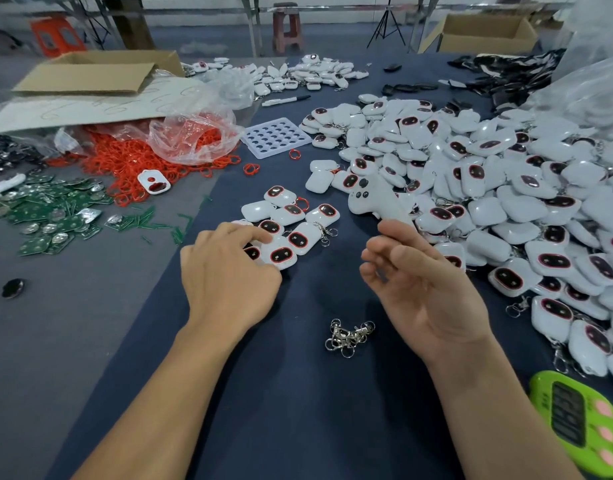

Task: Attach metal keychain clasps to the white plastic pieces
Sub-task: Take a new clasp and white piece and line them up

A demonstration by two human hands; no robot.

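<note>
The left hand rests on the small cluster of white pieces just ahead of it; whether it grips one I cannot tell. The right hand hovers loosely curled, seemingly empty. The clasps lie behind both hands, nearer the right wrist.

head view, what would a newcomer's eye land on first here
The huge heap of white plastic pieces covering the right of the table, many showing a dark red-rimmed window. Then the orange-red rings spilling from a clear bag at the left. In the middle, the left hand touches a small cluster of pieces, and metal clasps lie near the right hand.
</note>
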